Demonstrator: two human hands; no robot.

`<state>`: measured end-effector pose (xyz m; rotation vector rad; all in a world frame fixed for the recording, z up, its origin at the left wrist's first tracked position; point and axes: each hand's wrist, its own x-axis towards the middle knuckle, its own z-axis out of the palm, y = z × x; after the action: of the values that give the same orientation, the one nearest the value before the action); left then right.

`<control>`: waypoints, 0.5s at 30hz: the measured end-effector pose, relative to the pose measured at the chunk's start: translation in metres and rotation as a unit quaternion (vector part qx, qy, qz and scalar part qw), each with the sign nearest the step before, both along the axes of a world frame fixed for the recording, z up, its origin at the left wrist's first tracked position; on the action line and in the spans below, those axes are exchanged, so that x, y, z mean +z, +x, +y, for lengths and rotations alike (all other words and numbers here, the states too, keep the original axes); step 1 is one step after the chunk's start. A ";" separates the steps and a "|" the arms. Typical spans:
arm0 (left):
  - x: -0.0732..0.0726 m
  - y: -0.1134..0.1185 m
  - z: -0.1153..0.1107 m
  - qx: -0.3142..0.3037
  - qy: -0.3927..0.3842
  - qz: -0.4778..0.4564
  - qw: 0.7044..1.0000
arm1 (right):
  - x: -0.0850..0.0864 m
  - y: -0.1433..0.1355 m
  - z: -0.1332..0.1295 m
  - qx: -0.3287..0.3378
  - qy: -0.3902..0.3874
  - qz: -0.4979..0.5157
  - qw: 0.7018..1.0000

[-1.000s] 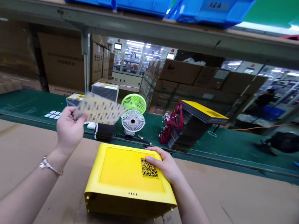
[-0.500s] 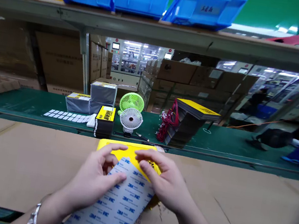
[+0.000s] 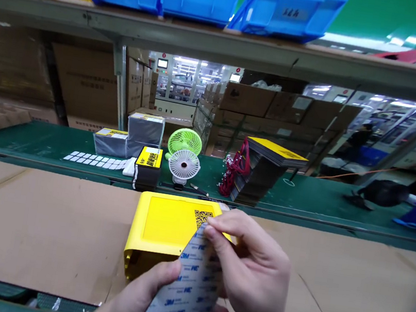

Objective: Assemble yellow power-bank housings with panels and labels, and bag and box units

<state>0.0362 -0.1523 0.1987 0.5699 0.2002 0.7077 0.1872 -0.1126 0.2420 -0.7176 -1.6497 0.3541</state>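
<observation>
The right hand (image 3: 259,270), its fingers parted half a second ago, now pinches the top corner of the thin, blue-printed sheet (image 3: 179,297); the left hand (image 3: 134,299) clasps its side, before the smooth, boxy yellow casing (image 3: 166,223) on the cardboard-covered worktop (image 3: 45,225)

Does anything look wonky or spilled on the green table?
Yes, the stack of yellow-topped panels beside the red wires looks wonky: its top juts out to the right past its bottom. I see nothing spilled.
</observation>
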 end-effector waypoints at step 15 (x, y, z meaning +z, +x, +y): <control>-0.003 0.000 0.002 0.072 0.008 0.077 0.994 | 0.001 0.000 0.008 -0.031 0.020 -0.093 0.995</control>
<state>0.0358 -0.1507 0.1955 0.6291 0.3823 0.8068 0.1874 -0.1046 0.2428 -0.7895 -1.7998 0.2147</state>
